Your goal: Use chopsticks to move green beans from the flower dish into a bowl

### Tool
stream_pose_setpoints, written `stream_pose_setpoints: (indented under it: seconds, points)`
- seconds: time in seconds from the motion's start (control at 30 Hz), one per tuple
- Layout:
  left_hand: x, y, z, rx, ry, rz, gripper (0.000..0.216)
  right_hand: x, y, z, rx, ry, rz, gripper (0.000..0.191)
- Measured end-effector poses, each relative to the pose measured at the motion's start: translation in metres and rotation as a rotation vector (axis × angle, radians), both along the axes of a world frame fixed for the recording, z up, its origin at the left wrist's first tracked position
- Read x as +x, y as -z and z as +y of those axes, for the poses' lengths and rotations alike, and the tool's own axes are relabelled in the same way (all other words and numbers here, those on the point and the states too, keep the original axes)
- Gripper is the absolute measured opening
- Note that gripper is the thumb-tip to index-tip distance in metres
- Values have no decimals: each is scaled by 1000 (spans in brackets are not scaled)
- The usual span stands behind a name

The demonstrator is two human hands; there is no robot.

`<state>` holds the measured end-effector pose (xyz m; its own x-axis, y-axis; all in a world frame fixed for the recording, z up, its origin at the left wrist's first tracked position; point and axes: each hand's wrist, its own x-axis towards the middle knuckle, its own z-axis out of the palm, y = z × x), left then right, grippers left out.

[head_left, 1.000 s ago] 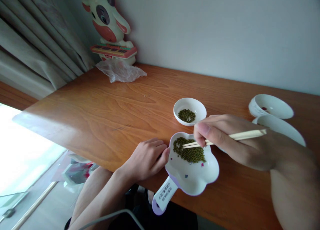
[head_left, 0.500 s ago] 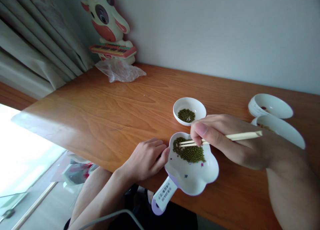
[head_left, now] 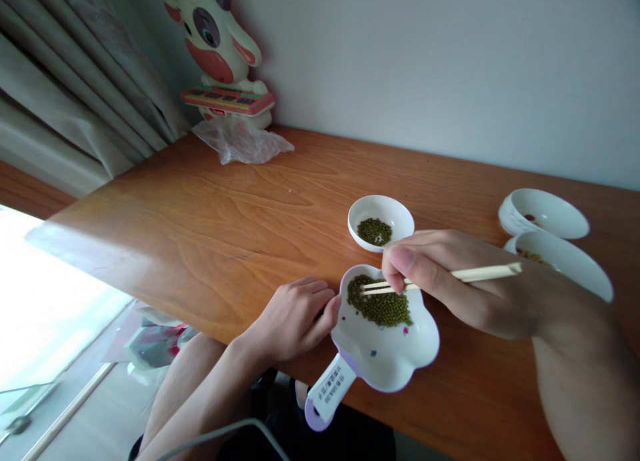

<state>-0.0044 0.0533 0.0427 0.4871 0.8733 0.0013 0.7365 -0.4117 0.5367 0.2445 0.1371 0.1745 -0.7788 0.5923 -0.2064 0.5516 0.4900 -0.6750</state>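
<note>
A white flower-shaped dish (head_left: 395, 354) with a purple rim and a labelled handle lies at the table's front edge, the handle sticking out past it. Green mung beans (head_left: 387, 309) are heaped in its far part. My left hand (head_left: 300, 314) rests on the table with curled fingers, gripping the dish's left rim at the thumb and forefinger. In my right hand (head_left: 450, 274) is a pair of light wooden chopsticks (head_left: 485, 272), their tips among the beans near a small pale bit. Just behind the dish stands a small white bowl (head_left: 400, 217) with more mung beans.
Two more white bowls, a far one (head_left: 560, 211) and a nearer one (head_left: 580, 264), stand at the right with a few bits inside. At the back left are a cow-shaped toy keyboard (head_left: 227, 101) and a crumpled clear plastic bag (head_left: 243, 144). A cable (head_left: 230, 426) crosses below.
Hardly anything differs. The whole view has shifted very slightly; both hands, the chopsticks and the dish keep their places relative to each other.
</note>
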Motion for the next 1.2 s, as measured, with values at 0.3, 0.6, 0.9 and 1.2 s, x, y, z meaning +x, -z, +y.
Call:
stream_pose_setpoints:
  seconds: [0.3,0.6,0.9,1.2]
  points:
    - [-1,2,-2,8,-5,12,42,2,11,4,-12,-42,60,49]
    - [0,3,-1,27,-3,7,42,28,-4,8,102,89,189,58]
    - [-8,13,-4,40,3,8,43,33,-6,12,378,403,143,63]
    - [-6,10,-2,43,0,1,43,32,-11,2,118,279,157,61]
